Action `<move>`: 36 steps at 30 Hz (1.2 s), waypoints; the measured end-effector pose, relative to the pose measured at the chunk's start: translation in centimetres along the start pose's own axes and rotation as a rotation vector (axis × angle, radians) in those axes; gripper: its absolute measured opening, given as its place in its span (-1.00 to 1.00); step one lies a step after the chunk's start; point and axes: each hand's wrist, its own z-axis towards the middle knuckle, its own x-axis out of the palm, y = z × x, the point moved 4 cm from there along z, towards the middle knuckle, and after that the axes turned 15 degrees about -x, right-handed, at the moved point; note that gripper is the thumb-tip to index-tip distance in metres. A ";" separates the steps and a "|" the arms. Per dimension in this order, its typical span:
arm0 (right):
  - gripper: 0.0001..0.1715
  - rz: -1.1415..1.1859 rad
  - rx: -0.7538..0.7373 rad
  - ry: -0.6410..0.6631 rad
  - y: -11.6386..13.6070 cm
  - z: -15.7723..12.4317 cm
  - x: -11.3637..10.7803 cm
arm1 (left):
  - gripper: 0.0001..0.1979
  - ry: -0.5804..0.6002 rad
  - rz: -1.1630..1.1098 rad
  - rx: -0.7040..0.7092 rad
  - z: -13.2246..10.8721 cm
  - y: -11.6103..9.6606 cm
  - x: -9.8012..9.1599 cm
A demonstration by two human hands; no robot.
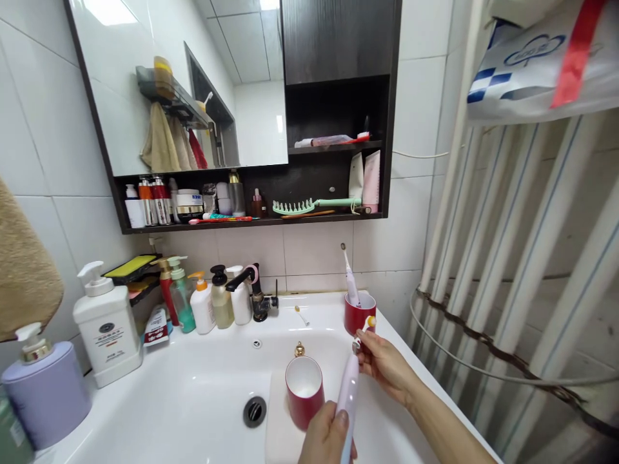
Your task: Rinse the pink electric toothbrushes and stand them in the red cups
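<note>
My left hand (pixel 329 433) is wrapped round a pale lilac electric toothbrush handle (pixel 350 386), its narrow tip pointing up. Just above that tip, my right hand (pixel 387 366) pinches a small toothbrush head (pixel 369 323) with yellow on its end. Tip and head are close together; I cannot tell whether they touch. Behind my right hand, a red cup (pixel 358 318) on the sink's back corner holds another electric toothbrush (pixel 351 283) upright. A second red cup (pixel 305 394), white inside, stands left of the handle. A loose brush head (pixel 302 316) lies on the back ledge.
The white sink (pixel 203 393) has a dark drain (pixel 255 411) and a black faucet (pixel 258 303). Several pump bottles (pixel 221 299) line its back left. Above hangs a mirror cabinet (pixel 338 225) with a green hairbrush (pixel 309 205). White pipes (pixel 498 238) run along the right.
</note>
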 end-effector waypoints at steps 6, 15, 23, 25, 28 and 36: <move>-0.76 -0.157 -0.047 0.043 0.0 0.0 -0.1 | -0.53 0.041 -0.020 -0.011 0.4 0.6 0.0; -0.72 -0.211 -0.097 0.040 0.3 -0.3 0.6 | -0.51 0.178 -0.101 -0.013 -0.1 -0.4 0.3; -0.70 -0.276 -0.136 0.028 0.4 -0.7 1.3 | -0.54 0.162 -0.058 0.027 -0.1 -0.8 -0.1; -0.70 -0.288 -0.128 0.037 0.5 -0.7 1.4 | -0.54 0.165 -0.059 0.025 -0.1 -0.8 -0.1; -0.71 -0.316 -0.116 0.052 0.3 -0.7 1.4 | -0.54 0.146 -0.047 0.024 0.1 -0.5 -0.1; -0.71 -0.342 -0.126 0.065 -0.5 -0.6 1.3 | -0.53 0.097 -0.013 0.041 0.2 -0.6 -0.2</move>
